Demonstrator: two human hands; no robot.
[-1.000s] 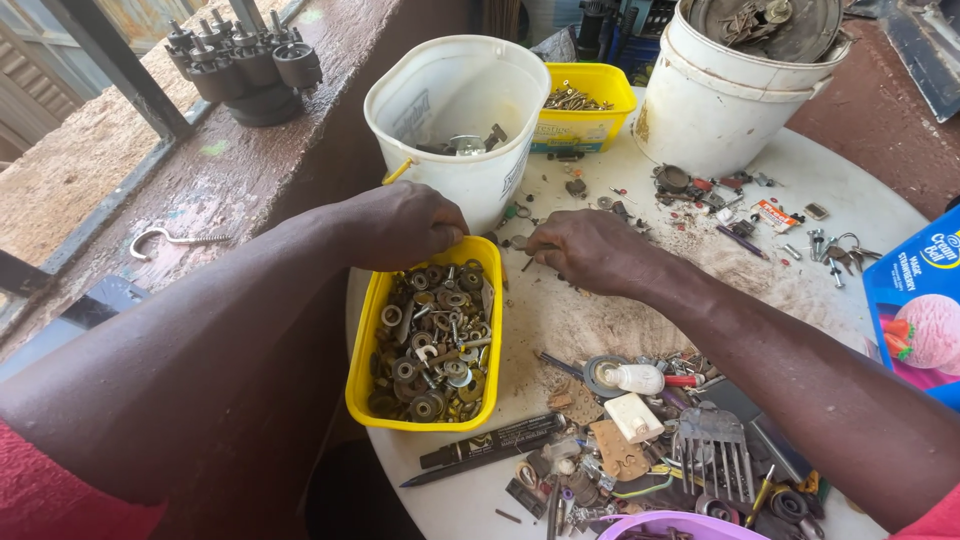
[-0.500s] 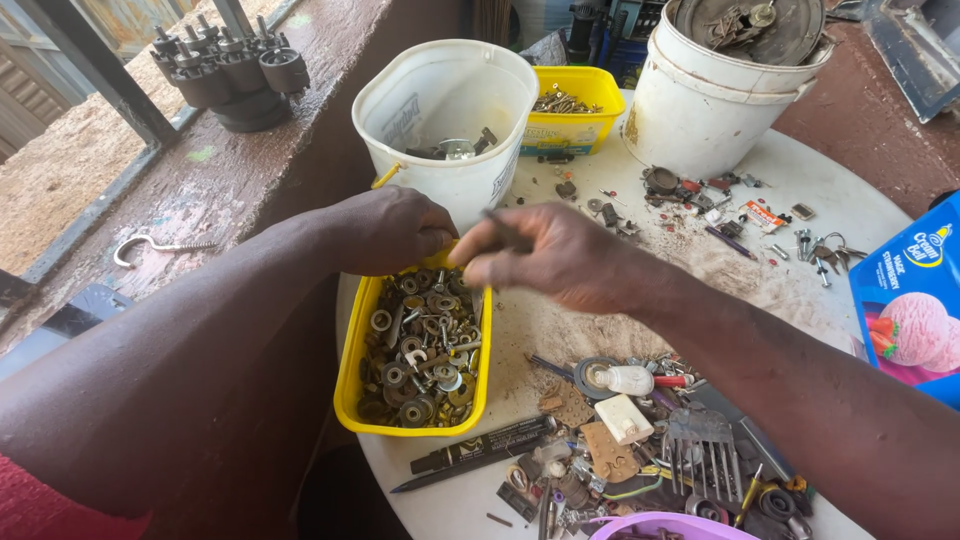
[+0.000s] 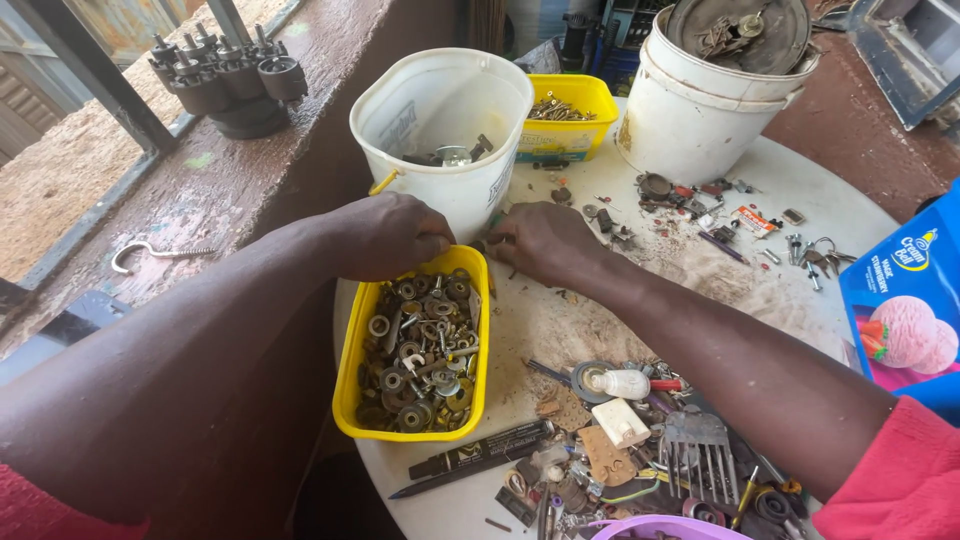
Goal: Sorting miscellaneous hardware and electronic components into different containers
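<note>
A yellow tray [image 3: 347, 390] full of washers, nuts and rings lies at the left side of a round white table [image 3: 545, 335]. My left hand [image 3: 385, 235] is curled over the tray's far rim and grips it. My right hand [image 3: 545, 240] rests on the table just right of the tray's far corner. Its fingertips are bent down among small scattered metal bits, and what they pinch is hidden. A white bucket [image 3: 500, 180] with a few metal parts stands right behind both hands.
Behind are a second yellow tray [image 3: 590, 95] and a big white pail [image 3: 690, 130] holding scrap. Near me lie a black marker [image 3: 480, 450], a pile of small junk [image 3: 650, 440] and a purple rim [image 3: 670, 528]. A blue carton [image 3: 900, 300] sits right, a ledge [image 3: 220, 190] left.
My right hand was on the table, moved over the yellow tray's far end half a second ago, and is now back on the table beside it. My left hand stayed on the rim.
</note>
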